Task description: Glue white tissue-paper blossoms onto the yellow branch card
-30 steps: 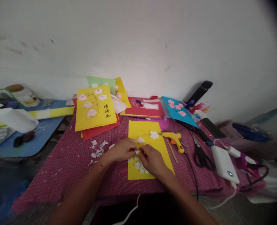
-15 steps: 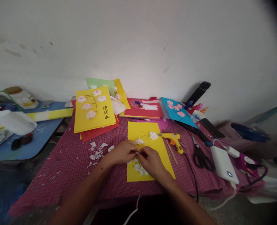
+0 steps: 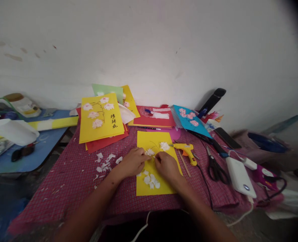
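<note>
Left hand, right hand now parted over card.

The hands partly hide the yellow sheet beneath.

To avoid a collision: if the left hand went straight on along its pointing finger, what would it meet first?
Probably the bare right hand, just across from the fingertips of the left hand; the white ruffled paper flower lies close beside that line. Heights are unclear here.
</note>
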Demonstrator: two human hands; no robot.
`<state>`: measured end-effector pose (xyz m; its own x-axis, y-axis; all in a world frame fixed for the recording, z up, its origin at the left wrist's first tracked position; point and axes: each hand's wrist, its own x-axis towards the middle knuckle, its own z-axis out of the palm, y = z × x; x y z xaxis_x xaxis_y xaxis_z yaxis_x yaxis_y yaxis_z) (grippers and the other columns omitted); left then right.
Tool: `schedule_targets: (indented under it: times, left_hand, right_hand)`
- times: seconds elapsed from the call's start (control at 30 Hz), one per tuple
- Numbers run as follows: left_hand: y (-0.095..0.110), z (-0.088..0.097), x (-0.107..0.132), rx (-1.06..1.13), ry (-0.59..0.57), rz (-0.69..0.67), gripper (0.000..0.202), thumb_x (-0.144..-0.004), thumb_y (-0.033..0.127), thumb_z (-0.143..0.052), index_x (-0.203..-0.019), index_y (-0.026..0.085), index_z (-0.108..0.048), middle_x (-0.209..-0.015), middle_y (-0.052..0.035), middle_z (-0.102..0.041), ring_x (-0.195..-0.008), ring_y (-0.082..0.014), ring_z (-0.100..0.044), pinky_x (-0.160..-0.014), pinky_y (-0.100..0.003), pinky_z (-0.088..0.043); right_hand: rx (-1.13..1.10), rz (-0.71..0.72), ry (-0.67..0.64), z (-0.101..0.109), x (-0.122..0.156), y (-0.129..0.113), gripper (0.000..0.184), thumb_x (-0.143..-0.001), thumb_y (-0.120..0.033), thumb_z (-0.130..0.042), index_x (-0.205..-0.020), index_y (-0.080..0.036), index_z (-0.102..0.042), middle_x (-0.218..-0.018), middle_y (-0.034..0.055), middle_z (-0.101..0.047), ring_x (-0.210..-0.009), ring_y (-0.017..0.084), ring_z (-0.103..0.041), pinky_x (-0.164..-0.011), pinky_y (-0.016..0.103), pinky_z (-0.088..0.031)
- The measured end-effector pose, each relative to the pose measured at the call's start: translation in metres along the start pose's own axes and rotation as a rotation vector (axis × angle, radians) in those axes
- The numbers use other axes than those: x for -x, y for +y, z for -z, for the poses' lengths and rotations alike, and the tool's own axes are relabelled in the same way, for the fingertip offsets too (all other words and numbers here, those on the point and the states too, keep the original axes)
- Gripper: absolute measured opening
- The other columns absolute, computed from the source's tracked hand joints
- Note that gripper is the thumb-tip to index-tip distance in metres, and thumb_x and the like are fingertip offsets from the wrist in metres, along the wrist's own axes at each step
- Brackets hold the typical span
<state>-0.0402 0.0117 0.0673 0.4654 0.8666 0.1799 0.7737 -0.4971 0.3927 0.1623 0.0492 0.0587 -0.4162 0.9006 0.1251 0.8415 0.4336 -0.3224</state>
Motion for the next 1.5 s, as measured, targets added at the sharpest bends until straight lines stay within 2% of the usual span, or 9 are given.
schedule_targets:
  times: [0.4,0.57,0.7,0.77,0.9,1.0,1.17,1.5]
  left_hand:
    - [-0.001,0.002,-0.001,-0.016,-0.019,-0.013,0.028,-0.086,0.012,-0.048,-0.105,0.022,-0.067,-0.091,-0.0067,-0.055,-0.092,-0.0217,-0.052,-0.087,-0.035,-0.043]
    - [-0.001,0.002,-0.002,-0.02,-0.028,-0.016,0.028,-0.086,0.012,-0.049,-0.105,0.021,-0.067,-0.091,-0.0071,-0.056,-0.092,-0.0219,-0.052,-0.086,-0.035,-0.043]
    - [-0.003,0.0,-0.001,-0.009,-0.007,-0.011,0.026,-0.086,0.012,-0.05,-0.103,0.021,-0.068,-0.092,-0.0072,-0.057,-0.093,-0.022,-0.053,-0.087,-0.035,-0.043]
    - [-0.004,-0.001,0.0,0.003,0.002,-0.011,0.025,-0.086,0.013,-0.05,-0.102,0.021,-0.068,-0.093,-0.0071,-0.058,-0.094,-0.0219,-0.054,-0.089,-0.035,-0.043]
    - [-0.008,-0.004,-0.001,0.02,0.018,-0.009,0.023,-0.086,0.012,-0.049,-0.097,0.019,-0.067,-0.093,-0.0069,-0.06,-0.095,-0.0217,-0.055,-0.09,-0.035,-0.043]
    - [-0.01,-0.005,-0.001,0.03,0.02,-0.007,0.022,-0.085,0.009,-0.049,-0.094,0.018,-0.067,-0.093,-0.0066,-0.062,-0.094,-0.0209,-0.056,-0.09,-0.034,-0.044]
    - [-0.011,-0.006,-0.001,0.02,0.019,-0.007,0.021,-0.085,0.01,-0.049,-0.093,0.017,-0.067,-0.093,-0.0069,-0.062,-0.095,-0.0212,-0.056,-0.089,-0.034,-0.044]
    - [-0.011,-0.005,-0.001,0.028,0.034,-0.013,0.022,-0.083,0.009,-0.049,-0.093,0.017,-0.067,-0.093,-0.0072,-0.064,-0.094,-0.021,-0.057,-0.089,-0.033,-0.045]
  right_hand:
    - [0.141,0.0,-0.033,-0.005,-0.012,-0.009,0.017,-0.093,-0.026,-0.051,-0.086,-0.018,-0.065,-0.086,0.008,-0.07,-0.076,0.019,-0.064,-0.063,0.029,-0.035]
    - [0.11,0.017,-0.027,-0.004,-0.012,-0.01,0.019,-0.094,-0.026,-0.05,-0.085,-0.019,-0.065,-0.088,0.0079,-0.07,-0.079,0.02,-0.064,-0.066,0.029,-0.037]
    - [-0.016,0.022,-0.023,-0.001,-0.005,-0.003,0.015,-0.091,-0.024,-0.055,-0.1,-0.019,-0.066,-0.092,0.0067,-0.071,-0.085,0.019,-0.064,-0.072,0.027,-0.04]
    - [-0.07,-0.002,-0.019,0.001,0.0,0.002,0.021,-0.088,-0.021,-0.058,-0.107,-0.018,-0.064,-0.093,0.0058,-0.071,-0.083,0.019,-0.064,-0.072,0.027,-0.04]
    - [-0.063,-0.019,-0.002,0.003,0.007,0.006,0.01,-0.088,-0.02,-0.055,-0.093,-0.019,-0.064,-0.089,0.0049,-0.069,-0.079,0.018,-0.062,-0.068,0.027,-0.039]
    - [-0.033,0.023,-0.001,0.002,0.007,0.004,0.012,-0.09,-0.022,-0.054,-0.087,-0.02,-0.065,-0.089,0.0053,-0.067,-0.082,0.018,-0.062,-0.07,0.026,-0.039]
    - [0.004,0.076,-0.022,0.0,0.004,0.002,0.017,-0.094,-0.024,-0.052,-0.09,-0.021,-0.069,-0.091,0.006,-0.067,-0.084,0.018,-0.063,-0.072,0.026,-0.04]
    - [-0.002,0.068,-0.025,-0.002,0.003,0.003,0.02,-0.095,-0.025,-0.052,-0.094,-0.022,-0.072,-0.093,0.0055,-0.067,-0.085,0.017,-0.063,-0.074,0.026,-0.042]
